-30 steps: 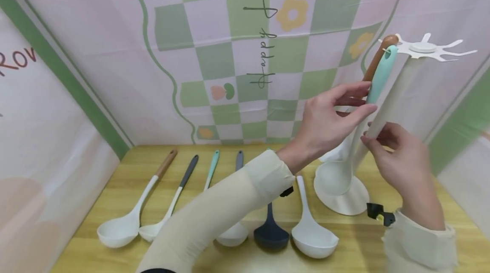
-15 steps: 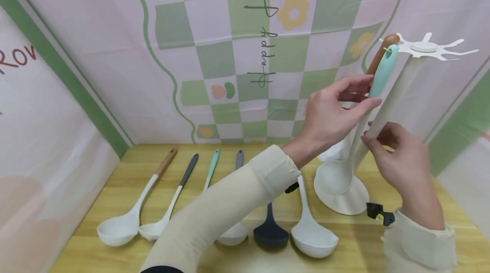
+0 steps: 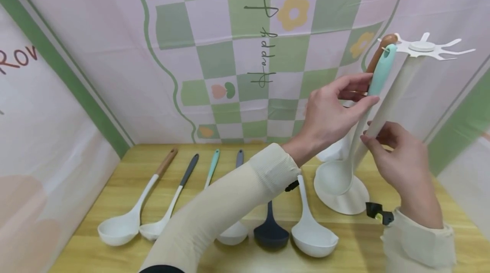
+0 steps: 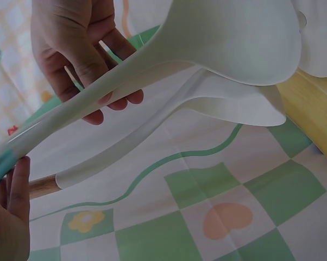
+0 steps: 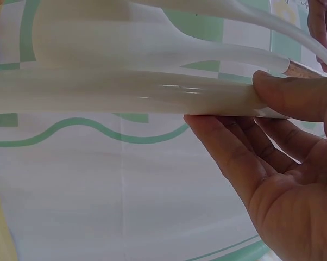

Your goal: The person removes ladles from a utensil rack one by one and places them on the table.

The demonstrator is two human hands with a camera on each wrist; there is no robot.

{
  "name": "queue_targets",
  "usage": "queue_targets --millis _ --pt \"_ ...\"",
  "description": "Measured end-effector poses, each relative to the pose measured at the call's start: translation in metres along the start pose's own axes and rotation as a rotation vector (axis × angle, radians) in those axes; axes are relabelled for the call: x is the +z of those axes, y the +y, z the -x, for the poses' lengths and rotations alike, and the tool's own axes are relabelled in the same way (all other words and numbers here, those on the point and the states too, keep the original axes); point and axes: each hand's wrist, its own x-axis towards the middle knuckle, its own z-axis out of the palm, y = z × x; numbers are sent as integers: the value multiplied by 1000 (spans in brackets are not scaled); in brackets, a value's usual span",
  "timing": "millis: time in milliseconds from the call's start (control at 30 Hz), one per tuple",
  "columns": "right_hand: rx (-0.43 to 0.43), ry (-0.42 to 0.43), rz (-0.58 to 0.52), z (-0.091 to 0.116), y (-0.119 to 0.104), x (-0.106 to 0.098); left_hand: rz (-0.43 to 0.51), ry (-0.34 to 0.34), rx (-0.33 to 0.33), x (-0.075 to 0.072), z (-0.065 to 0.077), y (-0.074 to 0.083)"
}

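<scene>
A turquoise-handled white ladle (image 3: pixel 379 78) hangs by its handle hole from a hook of the white utensil stand (image 3: pixel 388 94). My left hand (image 3: pixel 331 105) pinches that handle below the hole, with the thumb in front. In the left wrist view, my left hand (image 4: pixel 8 217) appears at the lower left, on the turquoise part. My right hand (image 3: pixel 402 154) holds the stand's post between thumb and fingers, as the right wrist view shows my right hand (image 5: pixel 294 157) doing. A brown-handled ladle (image 4: pixel 114 147) hangs just behind, its bowl partly hidden.
Several ladles lie in a row on the wooden table (image 3: pixel 111 196), among them a brown-handled ladle (image 3: pixel 128 217), a dark ladle (image 3: pixel 271 232) and a white ladle (image 3: pixel 314 237). My left sleeve covers part of the row. Patterned cloth (image 3: pixel 245 52) stands behind.
My left hand has slid slightly up and right along the turquoise handle since the first frame. The stand's top shifts by a tiny amount; my right hand keeps its place.
</scene>
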Motion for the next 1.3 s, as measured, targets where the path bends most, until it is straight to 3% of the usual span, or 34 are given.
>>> queue_targets --millis 900,1300 --pt "-19 -3 -14 1 0 1 68 24 41 -11 -1 3" --pt "3 -16 -8 0 -1 1 101 53 58 -23 5 4"
